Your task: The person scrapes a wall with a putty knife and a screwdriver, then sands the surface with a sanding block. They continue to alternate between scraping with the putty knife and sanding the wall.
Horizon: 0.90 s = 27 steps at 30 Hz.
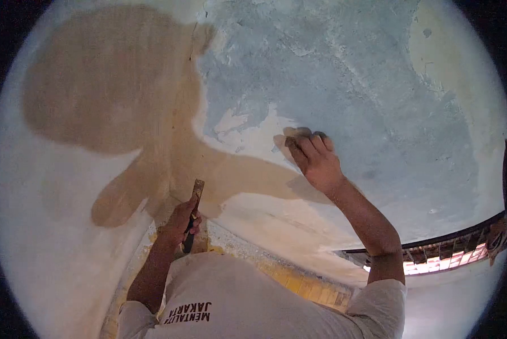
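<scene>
Low on the left, my left hand (186, 220) is wrapped round the dark handle of a flat-bladed scraper (197, 192), its blade pointing up. To the right, my right hand (315, 158) is raised against the wall (344, 85), with its fingers curled and their tips at the surface. What those fingers hold, if anything, is hidden. The wall there has a large blue-grey patch, with a pale whitish patch (259, 127) just left of the fingers. The shadows of my head and arms fall across the left part of the wall.
A corner between two walls runs down the left of centre. Yellow tiles (310, 289) and a speckled ledge (236, 246) lie below, behind my shirt. At the lower right is a long opening with bars (445, 261), and dark material hangs at the right edge.
</scene>
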Tool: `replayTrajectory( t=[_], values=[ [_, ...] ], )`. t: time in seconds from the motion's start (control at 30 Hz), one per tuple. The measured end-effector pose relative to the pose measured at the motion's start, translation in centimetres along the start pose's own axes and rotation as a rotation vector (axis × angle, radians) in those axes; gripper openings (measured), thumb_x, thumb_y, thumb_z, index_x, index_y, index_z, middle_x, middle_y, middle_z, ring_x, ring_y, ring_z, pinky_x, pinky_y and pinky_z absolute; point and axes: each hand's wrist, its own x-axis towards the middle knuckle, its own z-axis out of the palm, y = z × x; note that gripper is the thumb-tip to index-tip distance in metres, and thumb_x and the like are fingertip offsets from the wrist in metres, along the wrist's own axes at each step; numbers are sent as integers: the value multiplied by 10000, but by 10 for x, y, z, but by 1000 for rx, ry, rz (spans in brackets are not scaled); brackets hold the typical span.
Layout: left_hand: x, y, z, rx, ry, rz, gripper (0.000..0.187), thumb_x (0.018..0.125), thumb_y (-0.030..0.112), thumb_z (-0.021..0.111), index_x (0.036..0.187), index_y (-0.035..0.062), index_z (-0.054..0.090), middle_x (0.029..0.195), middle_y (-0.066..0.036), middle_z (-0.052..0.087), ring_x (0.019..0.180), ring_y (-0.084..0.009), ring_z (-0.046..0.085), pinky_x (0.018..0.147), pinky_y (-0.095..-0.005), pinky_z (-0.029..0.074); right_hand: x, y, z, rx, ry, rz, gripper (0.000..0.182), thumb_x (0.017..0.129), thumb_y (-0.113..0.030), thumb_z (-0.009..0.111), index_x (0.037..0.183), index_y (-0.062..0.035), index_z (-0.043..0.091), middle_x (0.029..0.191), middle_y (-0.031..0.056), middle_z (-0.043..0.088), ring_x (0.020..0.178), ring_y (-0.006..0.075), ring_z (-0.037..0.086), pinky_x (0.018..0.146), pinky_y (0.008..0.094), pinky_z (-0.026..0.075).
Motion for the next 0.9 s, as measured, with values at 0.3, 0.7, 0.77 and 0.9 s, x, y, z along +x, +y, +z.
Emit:
replayTrajectory(
  t=[0.3,0.7,0.77,0.9],
  values=[
    [-8,14,-10,123,-29,-64,481,860,562,490,735,100,450,509,-1,413,383,-113,371,395,-299,351,-35,-16,27,30,-73,-90,370,695,-156,602,1041,-28,574,984,99,528,965,265,504,833,417,399],
    [-11,25,-27,232,-103,-147,471,876,539,481,738,91,440,509,-14,417,365,-104,349,370,-267,323,-47,-38,53,72,-4,-99,332,677,-163,594,987,-46,591,981,79,544,899,223,518,799,407,410],
    [-12,25,-31,296,-121,-174,478,870,546,487,739,90,439,508,-15,417,367,-100,354,367,-261,323,-28,-22,24,-27,-101,-8,331,688,-160,586,1002,-55,587,1018,78,540,929,231,519,830,419,402],
    [-15,28,-30,321,-199,-178,490,863,557,492,731,88,439,506,-13,419,364,-97,368,364,-260,328,-3,-15,7,-13,-14,157,321,727,-175,559,1023,-54,574,1069,107,522,989,282,512,892,434,375]
  ],
)
